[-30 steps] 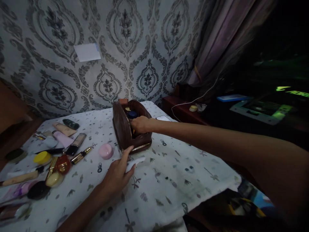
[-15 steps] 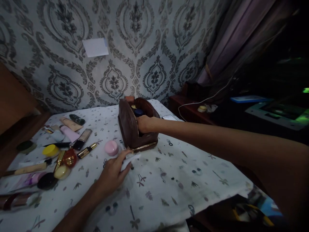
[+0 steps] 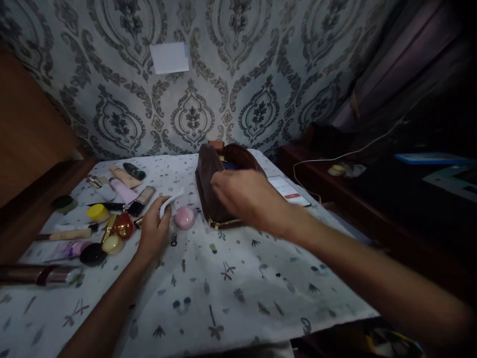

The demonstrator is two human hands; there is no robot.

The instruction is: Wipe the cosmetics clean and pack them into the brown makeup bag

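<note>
A brown zippered bag (image 3: 210,186) stands upright on the patterned cloth, its top unzipped and a dark blue item partly showing inside. My right hand (image 3: 246,199) is in front of the bag's opening, fingers curled together; whatever it may hold is hidden. Between the thumb and fingers of my left hand (image 3: 154,226) is a thin white tissue (image 3: 170,201). That hand is left of a round pink jar (image 3: 184,218), near a gold and black lipstick (image 3: 138,222) partly behind it.
Several cosmetics lie at the left, among them a yellow-lidded jar (image 3: 97,213), a red bottle (image 3: 124,226) and a black-lidded jar (image 3: 93,254). A phone (image 3: 288,190) lies right of the bag. Patterned wallpaper rises behind the table.
My right hand has come out of the bag to its front. My left hand has moved left and away from the bag with the tissue. The camera view has shifted.
</note>
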